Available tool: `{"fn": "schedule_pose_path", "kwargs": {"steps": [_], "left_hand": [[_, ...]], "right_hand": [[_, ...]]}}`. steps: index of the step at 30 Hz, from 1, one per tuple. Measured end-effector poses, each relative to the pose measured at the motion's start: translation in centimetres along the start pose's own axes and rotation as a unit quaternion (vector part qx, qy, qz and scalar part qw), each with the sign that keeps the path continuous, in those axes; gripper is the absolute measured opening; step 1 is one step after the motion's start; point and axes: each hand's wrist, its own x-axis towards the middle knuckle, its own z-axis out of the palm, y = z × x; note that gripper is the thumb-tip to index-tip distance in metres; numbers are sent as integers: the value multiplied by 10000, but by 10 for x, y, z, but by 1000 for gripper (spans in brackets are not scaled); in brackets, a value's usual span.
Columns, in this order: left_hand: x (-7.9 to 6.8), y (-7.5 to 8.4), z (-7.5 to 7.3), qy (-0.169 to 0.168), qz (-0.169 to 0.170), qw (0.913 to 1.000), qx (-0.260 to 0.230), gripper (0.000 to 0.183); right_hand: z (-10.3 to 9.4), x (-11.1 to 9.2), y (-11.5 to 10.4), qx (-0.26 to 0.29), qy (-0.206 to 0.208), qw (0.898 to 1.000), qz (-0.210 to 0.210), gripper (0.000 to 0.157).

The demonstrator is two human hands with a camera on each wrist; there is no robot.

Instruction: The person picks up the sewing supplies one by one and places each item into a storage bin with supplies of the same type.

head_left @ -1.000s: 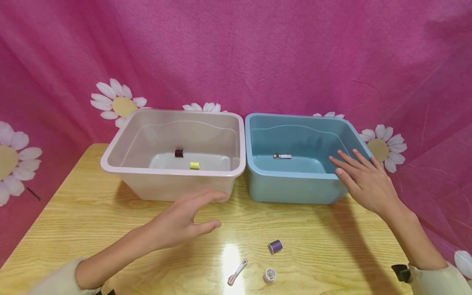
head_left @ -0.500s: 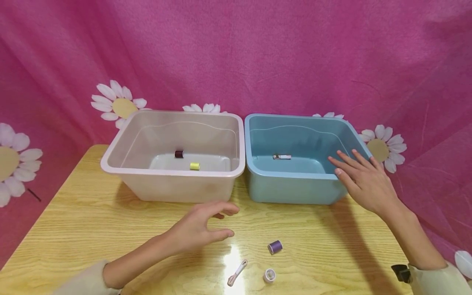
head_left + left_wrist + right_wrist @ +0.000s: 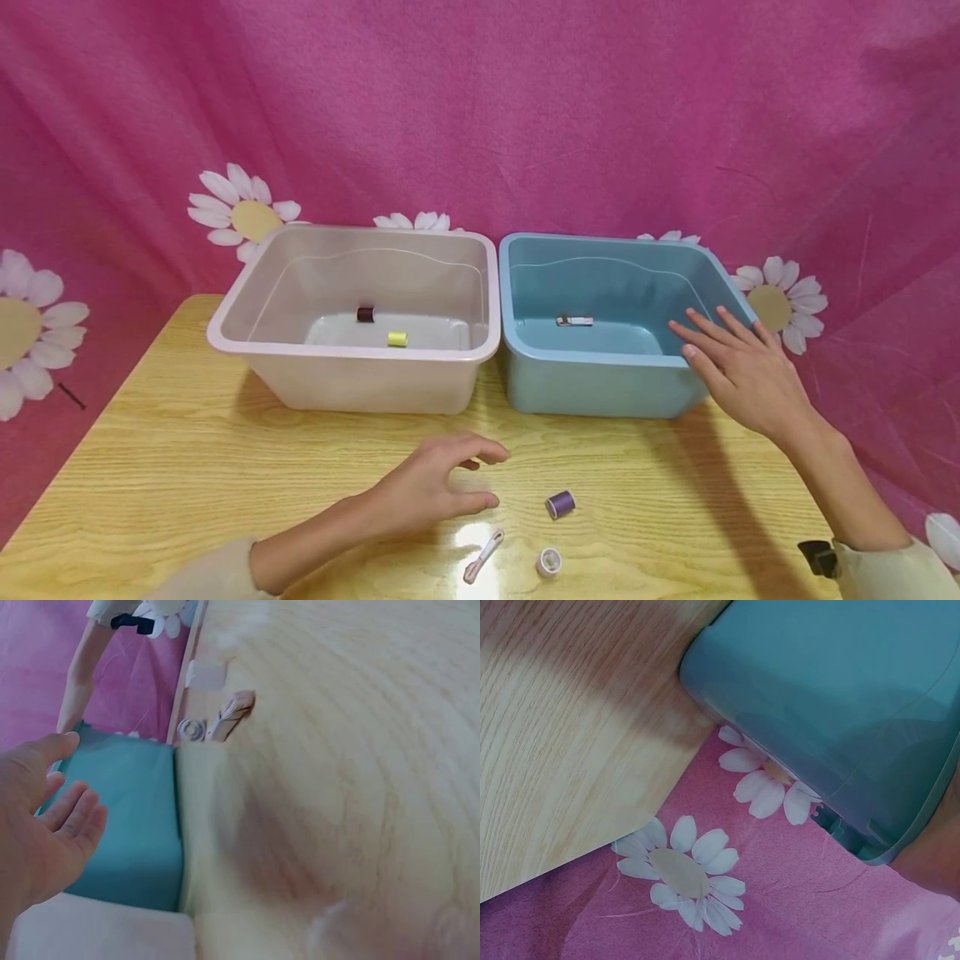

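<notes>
My left hand (image 3: 442,487) hovers over the table, thumb and fingers parted around nothing. Just right of it lies a purple thread spool (image 3: 560,504). Nearer the front are a white spool (image 3: 549,562) showing its round end and a small folded cord bundle (image 3: 483,556) with a white wrap; the left wrist view shows this cord bundle (image 3: 235,712) too. My right hand (image 3: 746,371) rests with spread fingers at the right front corner of the blue bin (image 3: 600,387). Inside that bin is a similar white-wrapped bundle (image 3: 574,321).
Left of the blue bin stands a pale pinkish bin (image 3: 360,383), holding a dark brown spool (image 3: 365,314) and a yellow spool (image 3: 397,339). Both stand at the back of the wooden table (image 3: 187,467), against a pink flowered cloth (image 3: 480,108).
My left hand has moved right and toward the table's front, from before the pale bin to near the purple spool. The right hand has kept its place.
</notes>
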Motion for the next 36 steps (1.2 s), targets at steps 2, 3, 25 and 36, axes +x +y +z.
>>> {"fn": "schedule_pose_path", "kwargs": {"steps": [2,3,25,36], "left_hand": [[2,-3,5,-75,77,9999,-25,42],[2,-4,7,-123,114,9998,-43,41],[6,-19,52,-953,185,9952,-75,37],[7,-18,65,-1029,535,9931,174,38]], "right_hand": [[0,0,0,-15,9,10000,-8,42],[0,0,0,-14,13,10000,-12,42],[0,-2,2,-1,41,10000,-69,43],[0,-2,2,-35,76,10000,-46,43]]}}
